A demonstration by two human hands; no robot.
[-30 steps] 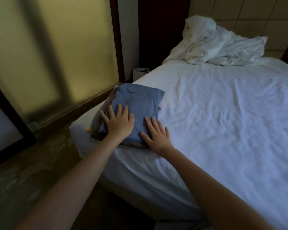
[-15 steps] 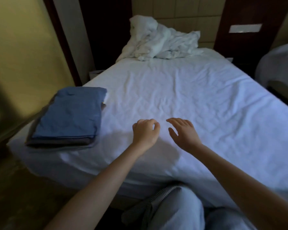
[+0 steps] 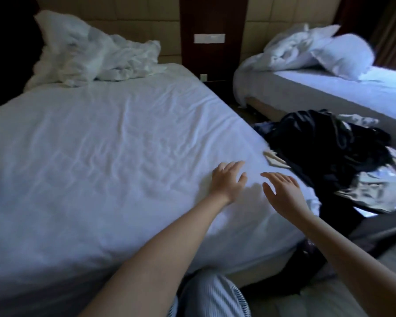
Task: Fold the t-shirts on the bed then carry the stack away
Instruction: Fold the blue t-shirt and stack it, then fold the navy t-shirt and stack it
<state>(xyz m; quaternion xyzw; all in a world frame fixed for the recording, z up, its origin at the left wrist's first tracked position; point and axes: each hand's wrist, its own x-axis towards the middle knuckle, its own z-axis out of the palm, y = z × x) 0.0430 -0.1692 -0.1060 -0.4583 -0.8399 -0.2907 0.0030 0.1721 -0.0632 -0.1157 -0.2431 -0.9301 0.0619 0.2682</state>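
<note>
The white bed (image 3: 105, 156) fills the left and middle of the head view. My left hand (image 3: 228, 179) hovers over its right front corner with fingers straight, holding nothing. My right hand (image 3: 281, 189) is beside it, fingers spread and empty, a little nearer the bed's right edge. A heap of dark clothes (image 3: 325, 152) lies just right of that corner, beyond my right hand. The folded blue stack is out of view.
A crumpled white duvet (image 3: 94, 56) sits at the head of the bed. A second bed (image 3: 343, 92) with pillows stands at the right. A silvery sheet (image 3: 375, 186) lies under the dark heap. A dark wooden panel (image 3: 209, 30) stands between the beds.
The view has swung right, and the folded blue stack has left the frame. Both hands left the stack and moved right to the bed's right corner, fingers now straighter.
</note>
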